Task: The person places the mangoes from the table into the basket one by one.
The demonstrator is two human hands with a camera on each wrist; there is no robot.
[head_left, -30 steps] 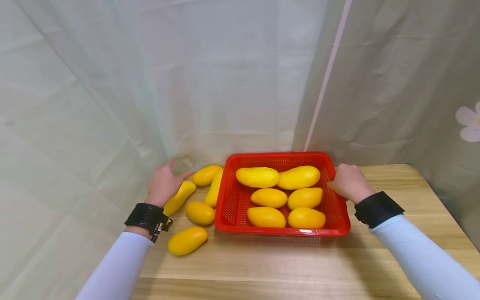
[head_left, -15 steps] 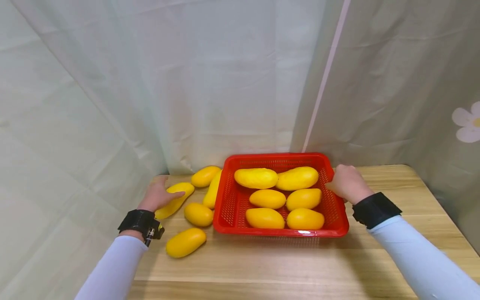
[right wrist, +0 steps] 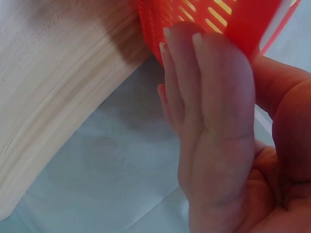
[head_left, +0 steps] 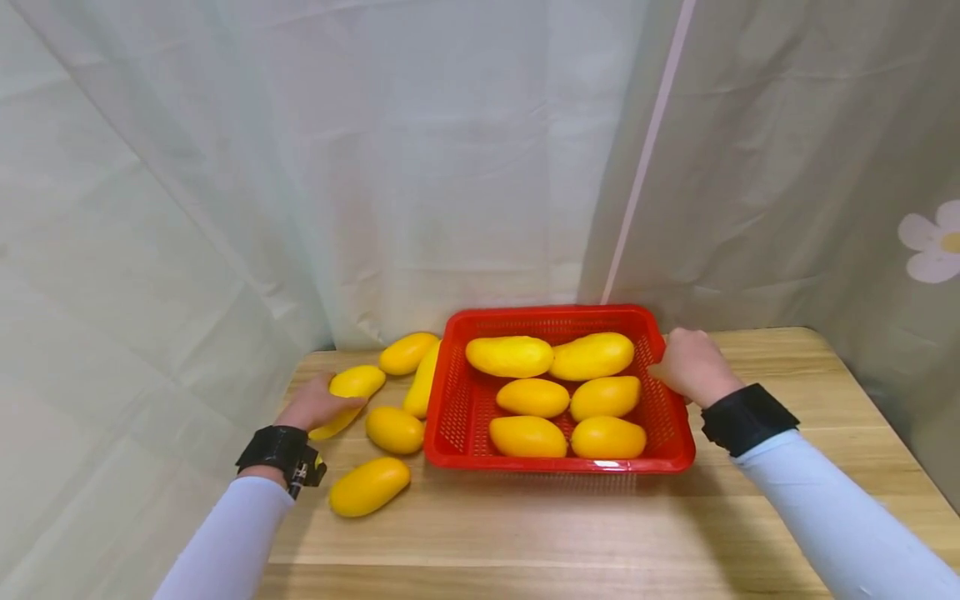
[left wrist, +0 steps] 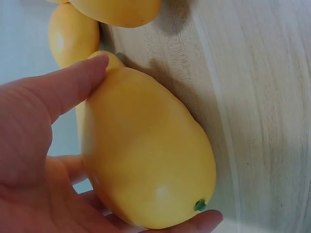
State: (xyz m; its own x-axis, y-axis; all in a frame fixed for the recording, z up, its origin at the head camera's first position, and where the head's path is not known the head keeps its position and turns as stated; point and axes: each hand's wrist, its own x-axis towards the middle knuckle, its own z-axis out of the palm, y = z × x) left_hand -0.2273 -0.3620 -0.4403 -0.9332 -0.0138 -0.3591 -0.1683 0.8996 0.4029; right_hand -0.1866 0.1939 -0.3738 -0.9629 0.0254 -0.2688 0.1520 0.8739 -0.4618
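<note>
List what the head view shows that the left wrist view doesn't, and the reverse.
Only the head view: the red basket with six fruits, the right hand gripping its side, and a flower.
Only the left wrist view: the green tip on a long fruit.
Both: the left hand holding that fruit, other loose fruits and the table.

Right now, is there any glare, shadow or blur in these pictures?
Head view: a white glare on the near rim of the red basket, and a soft shadow on the wooden table by the right sleeve; left wrist view: a pale highlight on the yellow fruit; right wrist view: the right hand looks dim and slightly soft.
</note>
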